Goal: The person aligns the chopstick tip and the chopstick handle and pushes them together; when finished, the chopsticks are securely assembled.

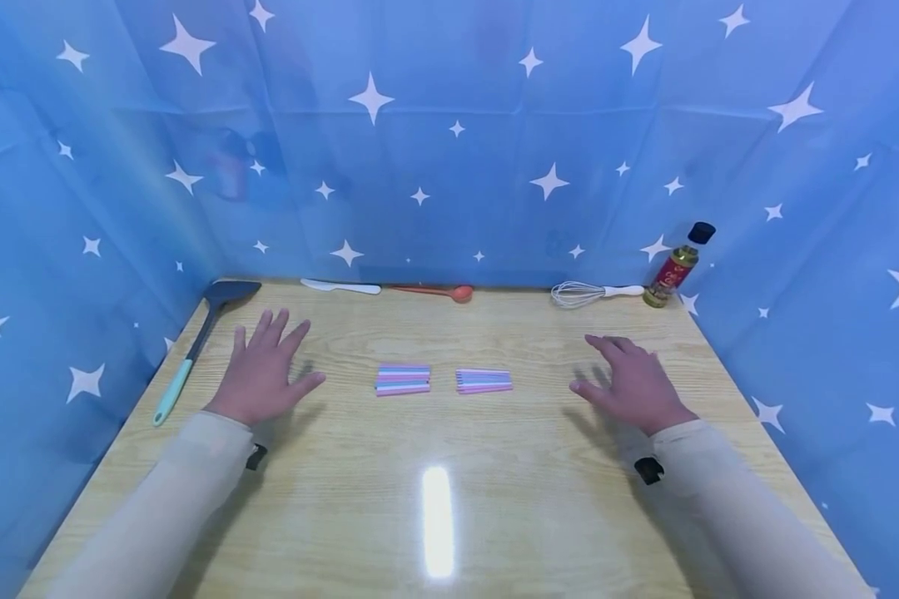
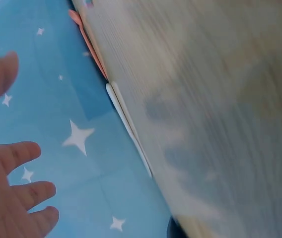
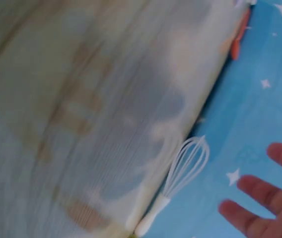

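In the head view my left hand [image 1: 264, 374] is spread over the left part of the table, palm down, holding nothing. My right hand [image 1: 631, 383] hovers over the right part, its fingers loosely extended and nothing in them. Between the hands lie two small flat groups of thin pink, blue and white sticks, a left group [image 1: 403, 380] and a right group [image 1: 483, 381]; they look like straws. A dark-headed spatula [image 1: 198, 337] with a mint handle lies beside my left hand. Beyond my right hand is a white-handled whisk [image 1: 580, 294].
Along the back edge lie a white knife [image 1: 340, 287] and a red spoon [image 1: 457, 294]. An oil bottle [image 1: 673, 274] with a black cap stands at the back right corner. Blue star-patterned curtains [image 1: 449, 166] enclose the wooden table [image 1: 345, 499] at the back and sides.
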Tool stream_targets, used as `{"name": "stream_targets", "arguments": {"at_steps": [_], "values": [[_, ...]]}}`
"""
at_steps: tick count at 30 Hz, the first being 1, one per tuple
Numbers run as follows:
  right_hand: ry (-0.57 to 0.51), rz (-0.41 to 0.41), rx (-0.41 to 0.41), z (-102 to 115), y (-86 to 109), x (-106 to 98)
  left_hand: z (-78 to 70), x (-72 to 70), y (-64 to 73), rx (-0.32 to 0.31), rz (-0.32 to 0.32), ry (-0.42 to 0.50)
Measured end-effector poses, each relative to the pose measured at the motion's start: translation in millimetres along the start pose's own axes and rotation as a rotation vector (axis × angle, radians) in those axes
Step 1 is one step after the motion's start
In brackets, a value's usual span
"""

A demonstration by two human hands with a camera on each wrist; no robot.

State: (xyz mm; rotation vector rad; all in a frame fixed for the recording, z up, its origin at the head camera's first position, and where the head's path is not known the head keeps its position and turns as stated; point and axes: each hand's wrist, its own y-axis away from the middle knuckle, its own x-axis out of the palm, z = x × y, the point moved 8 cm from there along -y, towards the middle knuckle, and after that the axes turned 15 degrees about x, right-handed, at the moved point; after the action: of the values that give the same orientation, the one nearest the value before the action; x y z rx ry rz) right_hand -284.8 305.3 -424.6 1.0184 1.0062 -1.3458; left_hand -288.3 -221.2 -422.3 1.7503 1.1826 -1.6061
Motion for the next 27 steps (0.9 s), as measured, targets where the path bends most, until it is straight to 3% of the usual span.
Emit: {"name": "stream_targets", "arguments": {"at_steps": [6,15,19,27], "values": [[-0.192,0.128,0.046,18.4,-3.1,9.3,-24.6,8.3,-11.8,0.069,-0.078,0.072],[-0.249,0.184,0.009,55.2,-11.2,29.5,-49.8,36.8,-30.4,0.095,-0.046,0.250],[-0.247,0.215,-0.020,73.7,-12.9,38.0,-59.2,43.3,-38.5,0.097,-0.010,0.319],[-0.250,0.281,-0.059,105.1,-14.9,54.7,-75.0,59.2,-48.6,0.078,0.143,0.412]]}}
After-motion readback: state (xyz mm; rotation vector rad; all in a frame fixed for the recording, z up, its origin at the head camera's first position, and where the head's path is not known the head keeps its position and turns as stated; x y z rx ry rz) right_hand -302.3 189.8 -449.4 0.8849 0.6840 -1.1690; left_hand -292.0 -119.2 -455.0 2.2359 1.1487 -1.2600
